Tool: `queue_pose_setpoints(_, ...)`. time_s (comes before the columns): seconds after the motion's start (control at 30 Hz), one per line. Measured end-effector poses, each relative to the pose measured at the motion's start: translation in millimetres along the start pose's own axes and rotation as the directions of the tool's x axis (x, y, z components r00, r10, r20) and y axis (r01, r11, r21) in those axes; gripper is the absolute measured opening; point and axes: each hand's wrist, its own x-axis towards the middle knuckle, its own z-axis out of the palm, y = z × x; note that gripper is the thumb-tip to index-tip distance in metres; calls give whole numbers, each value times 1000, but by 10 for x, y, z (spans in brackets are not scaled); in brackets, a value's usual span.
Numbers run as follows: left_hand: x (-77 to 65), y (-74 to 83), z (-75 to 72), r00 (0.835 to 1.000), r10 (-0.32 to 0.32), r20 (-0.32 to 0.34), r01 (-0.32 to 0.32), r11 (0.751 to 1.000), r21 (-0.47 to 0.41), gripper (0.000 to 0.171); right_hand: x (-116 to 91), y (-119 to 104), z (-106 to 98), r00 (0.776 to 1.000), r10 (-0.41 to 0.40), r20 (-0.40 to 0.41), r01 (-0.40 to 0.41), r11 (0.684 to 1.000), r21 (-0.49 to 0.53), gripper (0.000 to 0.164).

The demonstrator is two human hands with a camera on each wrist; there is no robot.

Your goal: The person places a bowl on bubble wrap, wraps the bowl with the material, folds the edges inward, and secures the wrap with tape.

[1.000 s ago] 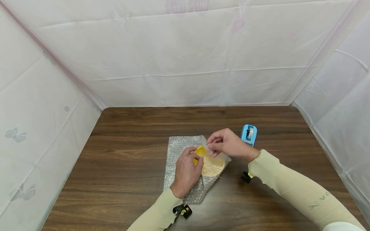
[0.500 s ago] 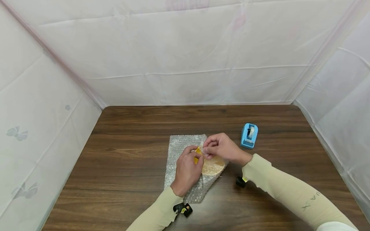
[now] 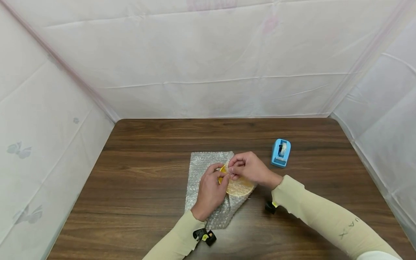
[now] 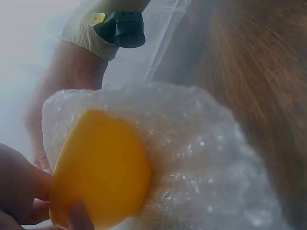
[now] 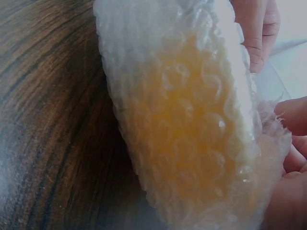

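A yellow bowl [image 4: 100, 167] stands on a sheet of bubble wrap [image 3: 208, 159], its right side covered by a folded-over part of the sheet. My left hand [image 3: 211, 193] grips the bowl's left rim, with a fingertip against its outer wall in the left wrist view. Just to the right, my right hand [image 3: 251, 169] pinches the edge of the bubble wrap over the bowl's rim. The right wrist view shows the yellow only through the bubbles, and the pinched edge [image 5: 276, 124] between the fingers. Both hands hide part of the rim.
A blue tape dispenser [image 3: 281, 153] with a roll of tape stands on the brown wooden table [image 3: 146, 151], behind and right of my right hand. White sheeting [image 3: 208, 65] encloses the table's back and sides.
My right hand has moved a little left and down with the bubble wrap's edge, drawing it over the bowl toward my left hand. The left hand has stayed at the rim.
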Motion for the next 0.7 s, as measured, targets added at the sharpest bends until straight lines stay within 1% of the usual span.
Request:
queue_pose_setpoints(0.13,-11,-11,11,1000,-8,2,8,1000,-11,23,-5,-9,14,1000,2,-3,-2,1000,-22,10)
queue_pose_setpoints(0.4,-13,-21,40,1000,-14,1,14,999,-35,28,-20,-15,28,999,-51,-17,48,990,-132,11)
queue_pose_setpoints(0.5,-7,-17,50,1000,-6,-8,6,1000,-22,28,-22,-15,28,999,-40,1,39,993,-107,14)
queue_pose_setpoints(0.7,-11,-6,62,999,34,-31,-34,999,17,23,-31,-10,15,999,-17,40,18,999,-26,20)
